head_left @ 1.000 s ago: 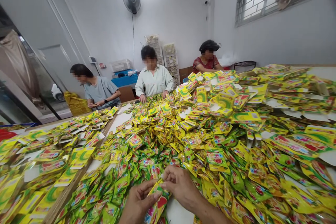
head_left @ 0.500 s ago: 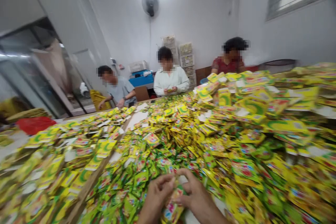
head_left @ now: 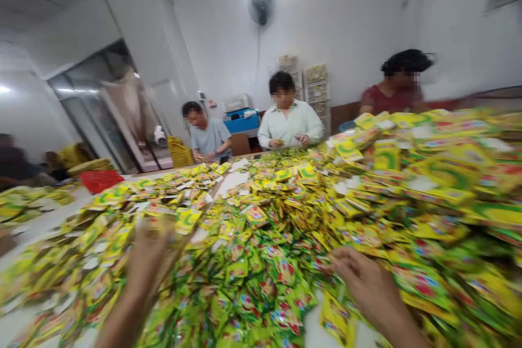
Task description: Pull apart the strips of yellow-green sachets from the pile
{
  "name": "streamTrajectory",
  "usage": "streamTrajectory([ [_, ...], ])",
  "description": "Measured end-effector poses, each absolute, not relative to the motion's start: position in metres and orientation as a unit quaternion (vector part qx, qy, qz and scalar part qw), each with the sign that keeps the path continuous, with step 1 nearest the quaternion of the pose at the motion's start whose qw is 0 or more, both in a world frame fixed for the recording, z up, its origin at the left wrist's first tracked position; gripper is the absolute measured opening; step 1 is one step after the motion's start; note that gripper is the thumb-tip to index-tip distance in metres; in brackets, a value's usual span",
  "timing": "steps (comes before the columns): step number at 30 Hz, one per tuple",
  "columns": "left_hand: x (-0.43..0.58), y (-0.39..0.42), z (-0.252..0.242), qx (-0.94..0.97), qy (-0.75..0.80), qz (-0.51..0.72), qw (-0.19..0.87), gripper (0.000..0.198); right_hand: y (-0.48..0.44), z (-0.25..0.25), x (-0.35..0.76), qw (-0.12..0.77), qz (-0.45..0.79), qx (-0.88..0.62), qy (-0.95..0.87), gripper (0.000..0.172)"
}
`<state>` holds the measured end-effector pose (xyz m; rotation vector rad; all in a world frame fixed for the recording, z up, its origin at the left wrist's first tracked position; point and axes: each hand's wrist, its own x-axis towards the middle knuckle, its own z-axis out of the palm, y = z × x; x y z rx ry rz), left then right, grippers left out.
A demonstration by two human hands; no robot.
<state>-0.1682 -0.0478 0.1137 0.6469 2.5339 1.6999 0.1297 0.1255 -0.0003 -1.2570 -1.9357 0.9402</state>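
Yellow-green foil sachets (head_left: pixel 261 277) lie heaped on the white table (head_left: pixel 41 250); the right hand (head_left: pixel 367 277) rests open-fingered on the heap; blur prevents determining whether the left hand (head_left: pixel 149 250) grips anything.

Foil sachets (head_left: pixel 261 277) in the central heap: glossy metallised film, smooth, creased throughout. Card strips (head_left: pixel 424 183) along the heap's right side: matt white paper. Beyond the heap: blue plastic case (head_left: pixel 241 122), smooth; pale cloth shirt (head_left: pixel 289 126), matt. Left of the heap: red plastic tray (head_left: pixel 100 180), finish blurred.
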Motion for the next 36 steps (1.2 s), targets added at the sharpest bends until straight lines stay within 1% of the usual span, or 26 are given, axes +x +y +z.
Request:
streamTrajectory([
  [1, -0.178, -0.047, 0.123, 0.175, 0.825, 0.536, -0.035, 0.073, 0.126, 0.005, 0.132, 0.312, 0.321, -0.49, -0.748, 0.02],
  [2, -0.183, -0.043, 0.127, 0.155, 0.84, 0.514, -0.082, 0.079, 0.125, 0.009, 0.133, 0.288, 0.283, -0.503, -0.764, 0.018],
  [3, -0.183, -0.038, 0.125, 0.161, 0.864, 0.464, -0.112, 0.074, 0.123, 0.011, 0.134, 0.254, 0.256, -0.508, -0.782, 0.014],
  [5, -0.164, -0.026, 0.106, 0.265, 0.877, 0.397, -0.054, 0.055, 0.118, 0.012, 0.134, 0.179, 0.235, -0.494, -0.818, 0.01],
  [6, -0.148, -0.019, 0.092, 0.335, 0.867, 0.368, 0.004, 0.045, 0.114, 0.011, 0.134, 0.143, 0.236, -0.481, -0.833, 0.016],
  [7, -0.13, -0.012, 0.077, 0.402, 0.844, 0.348, 0.068, 0.037, 0.11, 0.01, 0.133, 0.111, 0.238, -0.466, -0.845, 0.027],
  [8, -0.11, -0.004, 0.063, 0.444, 0.829, 0.323, 0.103, 0.036, 0.106, 0.008, 0.132, 0.082, 0.235, -0.454, -0.855, 0.04],
  [10, -0.073, 0.009, 0.038, 0.499, 0.823, 0.247, 0.116, 0.037, 0.099, 0.006, 0.129, 0.031, 0.212, -0.448, -0.868, 0.06],
  [11, -0.057, 0.015, 0.029, 0.515, 0.818, 0.228, 0.122, 0.035, 0.097, 0.005, 0.128, 0.008, 0.201, -0.448, -0.871, 0.065],
  [12, -0.043, 0.019, 0.022, 0.53, 0.812, 0.211, 0.122, 0.032, 0.095, 0.005, 0.126, -0.007, 0.193, -0.448, -0.873, 0.067],
  [13, -0.032, 0.022, 0.016, 0.552, 0.802, 0.197, 0.117, 0.026, 0.095, 0.004, 0.125, -0.015, 0.191, -0.449, -0.873, 0.063],
  [14, -0.024, 0.023, 0.012, 0.577, 0.789, 0.183, 0.105, 0.02, 0.095, 0.003, 0.123, -0.014, 0.193, -0.451, -0.872, 0.055],
  [15, -0.018, 0.024, 0.008, 0.602, 0.777, 0.165, 0.089, 0.016, 0.096, 0.003, 0.123, -0.005, 0.196, -0.453, -0.87, 0.044],
  [16, -0.014, 0.023, 0.004, 0.622, 0.765, 0.149, 0.075, 0.017, 0.098, 0.002, 0.123, 0.009, 0.197, -0.457, -0.867, 0.032],
  [18, -0.015, 0.022, -0.004, 0.635, 0.757, 0.138, 0.064, 0.017, 0.102, 0.0, 0.124, 0.05, 0.198, -0.464, -0.862, 0.016],
  [19, -0.018, 0.022, -0.007, 0.627, 0.762, 0.145, 0.067, 0.017, 0.105, -0.001, 0.125, 0.077, 0.201, -0.465, -0.859, 0.012],
  [21, -0.028, 0.023, -0.011, 0.602, 0.778, 0.167, 0.066, 0.026, 0.108, -0.002, 0.125, 0.149, 0.22, -0.47, -0.842, 0.006],
  [22, -0.033, 0.023, -0.013, 0.574, 0.785, 0.216, 0.089, 0.027, 0.109, -0.003, 0.124, 0.187, 0.238, -0.478, -0.825, 0.002],
  [24, -0.041, 0.023, -0.015, 0.48, 0.774, 0.37, 0.182, 0.025, 0.11, -0.004, 0.121, 0.248, 0.311, -0.487, -0.777, 0.01],
  [26, -0.042, 0.023, -0.015, 0.357, 0.713, 0.524, 0.299, 0.031, 0.108, -0.004, 0.115, 0.302, 0.438, -0.454, -0.714, 0.017],
  [28, -0.038, 0.021, -0.014, 0.273, 0.643, 0.603, 0.386, 0.043, 0.105, -0.006, 0.11, 0.343, 0.569, -0.384, -0.641, 0.02],
  [30, -0.031, 0.018, -0.013, 0.232, 0.588, 0.634, 0.445, 0.053, 0.1, -0.007, 0.105, 0.363, 0.629, -0.339, -0.598, 0.021],
  [31, -0.027, 0.017, -0.012, 0.218, 0.566, 0.645, 0.465, 0.055, 0.098, -0.008, 0.104, 0.366, 0.63, -0.335, -0.597, 0.02],
  [33, -0.02, 0.017, -0.013, 0.215, 0.547, 0.655, 0.475, 0.055, 0.095, -0.009, 0.102, 0.37, 0.584, -0.362, -0.625, 0.02],
  [36, -0.015, 0.021, -0.02, 0.236, 0.549, 0.665, 0.448, 0.053, 0.092, -0.01, 0.099, 0.385, 0.503, -0.391, -0.668, 0.019],
])
